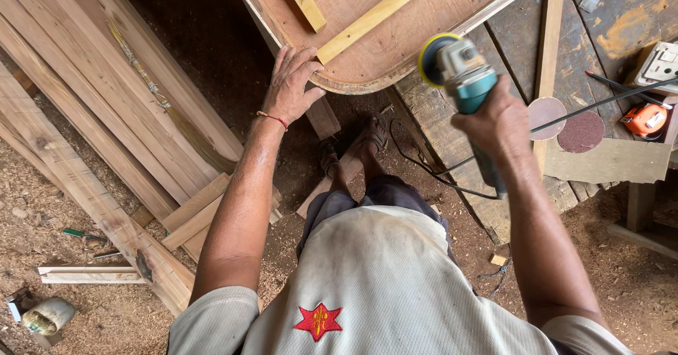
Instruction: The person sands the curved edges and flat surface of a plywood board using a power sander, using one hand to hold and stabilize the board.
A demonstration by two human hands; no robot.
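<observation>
Left hand [293, 83] flat and open on curved wooden panel [367, 51], right hand [498, 122] gripping teal sander [462, 76], sanding discs [565, 122] right on desk [438, 115], planks [106, 101] left.

Head camera, steeply downward (close)

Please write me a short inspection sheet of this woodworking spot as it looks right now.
Surface: rough plank bench, stained.
Job's things: curved plywood panel with pale strips; teal angle grinder.
Clutter: two sanding discs, orange tape measure, offcuts.
Grippers: left hand flat on the panel's edge; right hand gripping the grinder.
Cables: black cord loops below the grinder.
Surroundings: stacked boards, sawdust floor.
</observation>
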